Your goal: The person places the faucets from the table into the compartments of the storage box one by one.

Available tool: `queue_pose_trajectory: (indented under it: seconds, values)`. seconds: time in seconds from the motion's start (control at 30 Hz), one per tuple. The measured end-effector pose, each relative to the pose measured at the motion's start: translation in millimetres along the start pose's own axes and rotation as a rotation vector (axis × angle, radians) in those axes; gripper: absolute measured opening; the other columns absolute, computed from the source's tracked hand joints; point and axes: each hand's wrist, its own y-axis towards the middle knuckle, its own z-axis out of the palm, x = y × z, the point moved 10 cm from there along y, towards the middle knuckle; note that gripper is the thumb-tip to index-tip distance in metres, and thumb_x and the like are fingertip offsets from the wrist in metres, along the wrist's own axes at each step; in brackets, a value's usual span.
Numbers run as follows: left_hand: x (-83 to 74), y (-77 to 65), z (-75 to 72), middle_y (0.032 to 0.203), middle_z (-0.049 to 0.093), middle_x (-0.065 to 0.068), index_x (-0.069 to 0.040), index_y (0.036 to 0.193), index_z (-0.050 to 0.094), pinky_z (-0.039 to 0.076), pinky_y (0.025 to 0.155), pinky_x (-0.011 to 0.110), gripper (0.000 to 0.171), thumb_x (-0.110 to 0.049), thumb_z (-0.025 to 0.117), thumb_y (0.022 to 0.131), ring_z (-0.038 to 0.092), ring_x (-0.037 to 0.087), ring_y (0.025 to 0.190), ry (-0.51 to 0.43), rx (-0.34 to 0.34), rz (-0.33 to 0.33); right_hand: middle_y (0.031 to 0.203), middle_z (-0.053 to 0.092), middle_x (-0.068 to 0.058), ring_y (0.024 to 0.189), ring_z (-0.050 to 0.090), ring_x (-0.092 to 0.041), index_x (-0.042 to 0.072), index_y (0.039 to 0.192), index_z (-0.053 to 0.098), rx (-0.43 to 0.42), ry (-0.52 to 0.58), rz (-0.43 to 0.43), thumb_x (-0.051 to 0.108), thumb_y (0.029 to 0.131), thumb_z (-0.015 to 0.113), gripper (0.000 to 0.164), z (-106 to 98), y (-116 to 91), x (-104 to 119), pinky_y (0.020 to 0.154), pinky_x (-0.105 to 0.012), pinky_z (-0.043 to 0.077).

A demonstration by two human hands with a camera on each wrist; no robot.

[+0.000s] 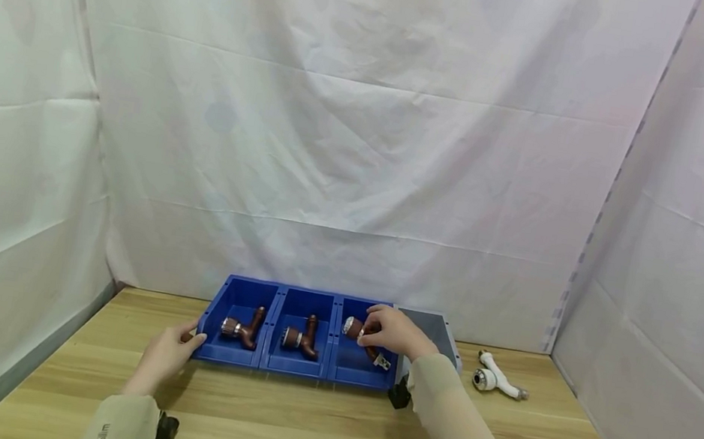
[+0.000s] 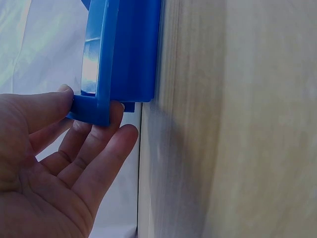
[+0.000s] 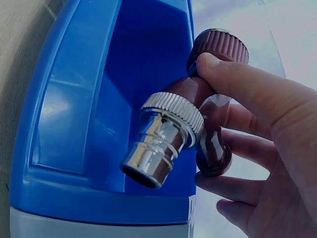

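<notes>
My left hand grips the near left corner of the leftmost blue bin. In the left wrist view, the thumb lies on one side of the rim and fingertips on the other. My right hand holds a brown tap with a ribbed knob and a chrome hose connector, over the third blue bin. The thumb presses beside the knob; fingers are behind the body, partly hidden. One brown tap lies in the leftmost bin, another brown tap in the middle blue bin.
A grey bin adjoins the blue row on the right, partly covered by my right forearm. Farther right, a white tap lies on the wooden table. White cloth hangs behind and at both sides.
</notes>
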Motion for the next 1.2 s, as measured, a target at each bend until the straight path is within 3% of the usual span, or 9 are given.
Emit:
queue_pose_trajectory:
  seconds: [0.37,0.57,0.7,0.93,1.2]
  values:
    - [0.0,3.2,-0.6,0.098,0.067,0.020,0.009,0.138,0.047,0.047,0.071,0.044,0.049,-0.018,0.057,0.098,0.062,0.026,0.082,-0.016,-0.003,0.002,0.140,0.049,-0.017,0.116,0.056,-0.029,0.021,0.083,0.071,-0.012,-0.013,0.011,0.027,0.086,0.075,0.008,-4,4,0,0.090,-0.045,0.047]
    - [-0.9,4.0,-1.2,0.098,0.067,0.019,0.008,0.138,0.047,0.048,0.070,0.045,0.049,-0.019,0.058,0.098,0.062,0.026,0.082,-0.013,-0.004,0.009,0.139,0.050,-0.017,0.126,0.048,-0.031,0.021,0.082,0.071,-0.019,-0.029,0.013,0.028,0.085,0.075,0.009,-3,7,-4,0.107,-0.056,0.027]
    - [-1.1,3.0,-0.8,0.098,0.067,0.019,0.008,0.138,0.046,0.048,0.070,0.044,0.050,-0.019,0.057,0.098,0.062,0.025,0.081,-0.015,0.000,0.011,0.138,0.051,-0.017,0.128,0.047,-0.032,0.021,0.081,0.071,-0.023,-0.026,0.003,0.029,0.085,0.075,0.010,-1,8,-5,0.110,-0.059,0.016]
    - [0.5,-2.6,2.3,0.099,0.067,0.020,0.008,0.138,0.047,0.048,0.069,0.044,0.049,-0.017,0.058,0.098,0.062,0.025,0.080,-0.010,0.007,0.011,0.140,0.049,-0.020,0.127,0.048,-0.034,0.022,0.078,0.070,0.000,0.004,0.015,0.027,0.086,0.075,0.011,9,6,-9,0.095,-0.048,0.045]
    - [1.5,-0.3,1.3,0.099,0.067,0.019,0.009,0.138,0.047,0.047,0.072,0.046,0.049,-0.018,0.057,0.098,0.061,0.027,0.084,-0.023,-0.002,0.004,0.140,0.048,-0.020,0.128,0.046,-0.033,0.019,0.080,0.070,0.006,0.001,0.013,0.026,0.086,0.075,0.010,7,8,-7,0.096,-0.049,0.044]
